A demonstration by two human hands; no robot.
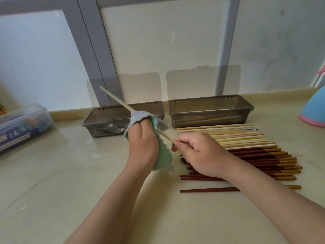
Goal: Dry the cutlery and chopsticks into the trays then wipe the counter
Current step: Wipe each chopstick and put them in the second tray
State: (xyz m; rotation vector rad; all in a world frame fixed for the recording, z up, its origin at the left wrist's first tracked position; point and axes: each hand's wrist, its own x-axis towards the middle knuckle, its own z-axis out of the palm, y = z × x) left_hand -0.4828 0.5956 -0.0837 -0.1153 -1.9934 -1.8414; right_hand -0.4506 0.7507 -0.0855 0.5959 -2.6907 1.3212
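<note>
My left hand [141, 140] grips a green and grey cloth [162, 154] wrapped round the middle of a pale wooden chopstick [115, 98]. My right hand [198, 152] pinches the chopstick's near end, and its far end points up and left. Behind my left hand the left grey tray [98, 115] holds metal forks [114, 128]. To the right, the other grey tray [211, 104] holds several pale chopsticks. In front of it a row of pale chopsticks [228, 132] and dark red chopsticks [260, 159] lies on the counter [70, 173].
Both trays have clear lids [202, 81] standing open against the window. A clear plastic box [22, 124] with colourful contents sits at the far left. A blue and pink object [314, 110] stands at the right edge. One dark chopstick [211, 189] lies apart from the row.
</note>
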